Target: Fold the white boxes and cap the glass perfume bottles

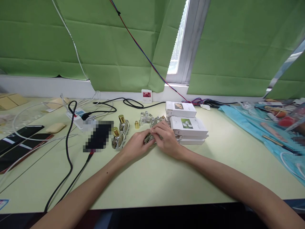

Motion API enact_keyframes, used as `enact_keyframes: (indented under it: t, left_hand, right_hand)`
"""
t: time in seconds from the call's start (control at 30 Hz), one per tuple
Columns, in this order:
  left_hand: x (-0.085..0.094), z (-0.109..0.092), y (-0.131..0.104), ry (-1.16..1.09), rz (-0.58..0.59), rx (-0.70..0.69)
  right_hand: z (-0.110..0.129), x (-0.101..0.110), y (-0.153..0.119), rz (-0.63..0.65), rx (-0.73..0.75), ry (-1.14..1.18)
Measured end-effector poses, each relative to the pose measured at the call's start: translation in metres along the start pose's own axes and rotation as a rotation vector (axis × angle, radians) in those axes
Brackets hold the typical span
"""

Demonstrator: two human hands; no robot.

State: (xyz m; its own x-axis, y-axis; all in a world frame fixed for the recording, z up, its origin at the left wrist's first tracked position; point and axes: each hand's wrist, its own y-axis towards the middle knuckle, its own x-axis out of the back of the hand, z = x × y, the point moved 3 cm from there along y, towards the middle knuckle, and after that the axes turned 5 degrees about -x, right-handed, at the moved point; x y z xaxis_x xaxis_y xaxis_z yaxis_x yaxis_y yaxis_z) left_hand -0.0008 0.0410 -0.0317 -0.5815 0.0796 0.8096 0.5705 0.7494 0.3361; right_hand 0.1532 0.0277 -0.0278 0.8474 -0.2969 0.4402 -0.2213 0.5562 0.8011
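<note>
Mid-table, my left hand (136, 143) is closed around a small glass perfume bottle (148, 138), mostly covered by my fingers. My right hand (166, 137) bends over the same bottle, its fingers pinched at the top; whether a cap is between them is hidden. To the left stand two glass bottles with tall gold caps, a nearer bottle (118, 141) and a farther bottle (124, 125). A loose gold cap (136, 124) sits just beyond my left hand. Behind my hands are clear glass bottles (146, 117) without gold caps.
White boxes with flower pictures (189, 126) are stacked right of my hands. A pixelated dark device (99, 136) with a black cable lies left, near a white power strip (82, 118). Phones (26, 143) lie far left; blue sheeting (252, 127) with clutter lies right.
</note>
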Motion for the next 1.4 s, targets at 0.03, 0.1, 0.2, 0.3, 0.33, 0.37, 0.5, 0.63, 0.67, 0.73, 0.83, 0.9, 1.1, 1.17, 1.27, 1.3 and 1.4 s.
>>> enact_keyframes:
  t: [0.03,0.1,0.2,0.3,0.33,0.37,0.5,0.63,0.67,0.73,0.83,0.9,1.1,1.17,1.27,1.3,1.4]
  left_hand:
    - [0.000,0.000,0.000,0.003,0.003,0.002]
    - [0.000,0.001,0.000,0.007,0.005,0.006]
    - [0.000,0.002,0.000,0.012,0.003,0.007]
    - [-0.001,0.002,0.000,0.017,0.007,0.007]
    - [-0.001,0.002,0.000,0.017,0.009,0.008]
    - [-0.001,0.002,0.000,0.016,0.010,0.010]
    - [-0.001,0.001,0.000,0.007,0.010,0.014]
    - [0.000,0.000,0.000,-0.001,0.010,0.004]
    - [0.000,0.000,0.000,0.001,0.010,0.005]
    - [0.001,0.000,0.000,0.004,0.012,0.012]
    - [0.000,0.000,0.000,0.006,0.022,0.026]
    - [0.000,0.001,0.000,0.006,0.026,0.029]
    - [0.000,0.001,0.000,0.010,0.025,0.030]
    - [0.000,0.001,-0.001,0.008,0.024,0.029]
    - [0.000,0.001,0.000,0.004,0.021,0.025]
    - [0.000,0.001,0.000,0.004,0.019,0.024]
    - [0.000,0.001,0.001,0.000,0.007,0.017]
  right_hand:
    - [0.001,0.000,0.000,0.006,-0.003,-0.002]
    - [0.002,0.001,0.001,0.014,-0.014,-0.003]
    - [0.004,0.001,0.003,-0.004,-0.024,0.000]
    - [0.004,0.001,0.003,-0.020,-0.032,0.001]
    - [0.004,0.000,0.002,-0.017,-0.036,-0.001]
    - [0.004,0.000,0.002,-0.012,-0.039,-0.005]
    - [0.005,0.000,0.003,0.024,-0.018,-0.038]
    - [0.007,0.001,0.004,0.062,-0.006,-0.084]
    - [0.008,0.002,0.005,0.069,-0.011,-0.090]
    - [0.009,0.002,0.006,0.084,-0.030,-0.095]
    - [0.010,0.003,0.008,0.092,-0.068,-0.098]
    - [0.011,0.003,0.009,0.092,-0.088,-0.090]
    - [0.012,0.004,0.007,0.038,-0.148,-0.015]
    - [0.012,0.003,0.006,0.020,-0.152,-0.003]
    - [0.012,0.001,0.004,-0.001,-0.117,-0.014]
    - [0.012,0.001,0.003,-0.004,-0.097,-0.026]
    - [0.011,0.000,0.003,0.016,-0.043,-0.081]
